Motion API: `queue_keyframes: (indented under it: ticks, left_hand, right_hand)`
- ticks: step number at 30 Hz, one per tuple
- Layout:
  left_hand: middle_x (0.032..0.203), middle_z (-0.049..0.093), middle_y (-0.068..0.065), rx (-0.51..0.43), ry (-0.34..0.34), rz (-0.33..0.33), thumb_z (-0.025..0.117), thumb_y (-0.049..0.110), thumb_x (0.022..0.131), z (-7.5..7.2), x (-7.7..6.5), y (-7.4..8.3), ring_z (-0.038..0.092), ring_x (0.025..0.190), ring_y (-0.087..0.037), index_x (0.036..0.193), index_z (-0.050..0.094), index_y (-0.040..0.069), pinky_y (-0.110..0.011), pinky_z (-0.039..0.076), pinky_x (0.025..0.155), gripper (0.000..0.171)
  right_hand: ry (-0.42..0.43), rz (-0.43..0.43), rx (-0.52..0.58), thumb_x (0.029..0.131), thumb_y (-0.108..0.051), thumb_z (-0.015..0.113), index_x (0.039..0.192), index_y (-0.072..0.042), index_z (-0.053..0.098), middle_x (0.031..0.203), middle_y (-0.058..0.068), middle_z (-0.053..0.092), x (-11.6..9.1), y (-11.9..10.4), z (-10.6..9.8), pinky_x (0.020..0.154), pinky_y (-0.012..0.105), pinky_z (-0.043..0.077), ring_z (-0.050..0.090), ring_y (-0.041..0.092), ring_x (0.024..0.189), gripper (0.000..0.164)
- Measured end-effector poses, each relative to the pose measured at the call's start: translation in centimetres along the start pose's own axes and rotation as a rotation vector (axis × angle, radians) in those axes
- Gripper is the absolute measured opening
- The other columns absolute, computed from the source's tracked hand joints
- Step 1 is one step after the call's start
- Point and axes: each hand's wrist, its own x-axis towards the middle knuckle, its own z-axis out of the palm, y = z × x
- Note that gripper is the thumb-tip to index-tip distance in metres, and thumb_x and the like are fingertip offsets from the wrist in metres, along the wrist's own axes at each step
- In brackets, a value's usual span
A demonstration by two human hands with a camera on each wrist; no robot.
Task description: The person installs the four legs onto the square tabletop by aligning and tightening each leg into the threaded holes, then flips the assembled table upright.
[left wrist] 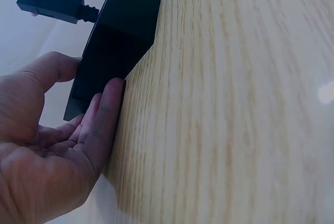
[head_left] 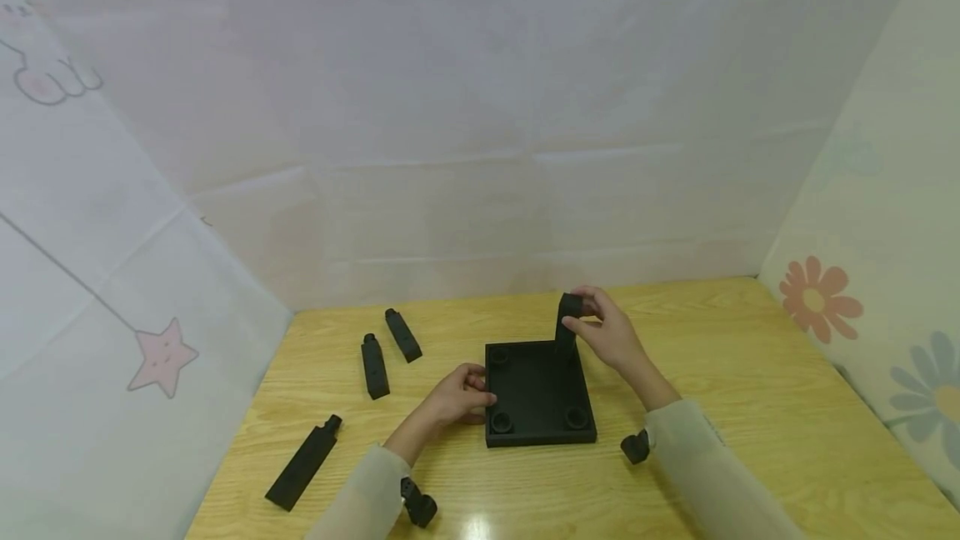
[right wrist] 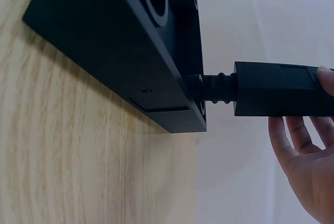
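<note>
A black square panel (head_left: 534, 394) with a raised rim and round corner sockets lies on the table, sockets upward. My left hand (head_left: 453, 397) grips its left edge, thumb at the rim and fingers along the outer wall. Over the far right corner, my right hand (head_left: 609, 338) holds a black block-shaped leg (head_left: 566, 328) upright between thumb and fingers. The right wrist view shows the leg's ridged end (right wrist: 220, 88) at the mouth of that corner's socket, with part of the ridges still outside.
Left of the panel lie more black legs: one at the back (head_left: 403, 336), one beside it (head_left: 375, 367) and one nearer the front (head_left: 303, 465). A pale cloth wall (head_left: 465, 148) rises behind the wooden table (head_left: 712, 357), with cloth on both sides.
</note>
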Motion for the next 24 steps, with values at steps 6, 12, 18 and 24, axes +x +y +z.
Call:
queue_keyframes:
  ticks: [6, 12, 18, 24]
  left_hand:
    - [0.118, 0.046, -0.017, -0.001, 0.000, -0.003, 0.071, 0.010, 0.092, -0.02, 0.02, -0.04, 0.060, 0.099, -0.024, 0.149, 0.035, -0.003, -0.045, 0.061, 0.080, 0.068]
    - [0.118, 0.046, -0.017, 0.007, -0.001, -0.001, 0.071, 0.010, 0.092, -0.03, 0.04, -0.04, 0.060, 0.099, -0.024, 0.149, 0.035, -0.004, -0.045, 0.061, 0.080, 0.068]
    - [0.115, 0.047, -0.014, 0.023, 0.002, -0.007, 0.071, 0.011, 0.092, 0.02, -0.09, 0.13, 0.060, 0.097, -0.022, 0.148, 0.036, -0.004, -0.046, 0.061, 0.080, 0.067]
    - [0.114, 0.048, -0.013, 0.018, -0.001, -0.001, 0.071, 0.010, 0.092, 0.02, -0.17, 0.24, 0.061, 0.096, -0.022, 0.148, 0.036, -0.004, -0.047, 0.061, 0.080, 0.067]
  right_hand:
    - [-0.003, -0.004, -0.003, 0.094, -0.038, 0.073, 0.145, -0.013, 0.048, 0.131, 0.007, 0.066, 0.09, 0.26, 0.07, 0.096, 0.052, 0.053, 0.060, 0.030, 0.119, 0.062]
    - [0.003, -0.015, -0.007, 0.094, -0.036, 0.073, 0.145, -0.011, 0.048, 0.131, 0.008, 0.066, 0.16, 0.22, 0.11, 0.099, 0.050, 0.053, 0.060, 0.029, 0.119, 0.061]
    - [0.007, -0.011, -0.016, 0.095, -0.032, 0.073, 0.144, -0.013, 0.049, 0.130, 0.009, 0.066, 0.32, 0.25, 0.34, 0.098, 0.047, 0.054, 0.061, 0.028, 0.119, 0.058]
    - [0.011, -0.008, -0.042, 0.095, -0.030, 0.073, 0.144, -0.014, 0.050, 0.130, 0.011, 0.066, 0.39, 0.39, 0.67, 0.097, 0.046, 0.055, 0.061, 0.029, 0.119, 0.057]
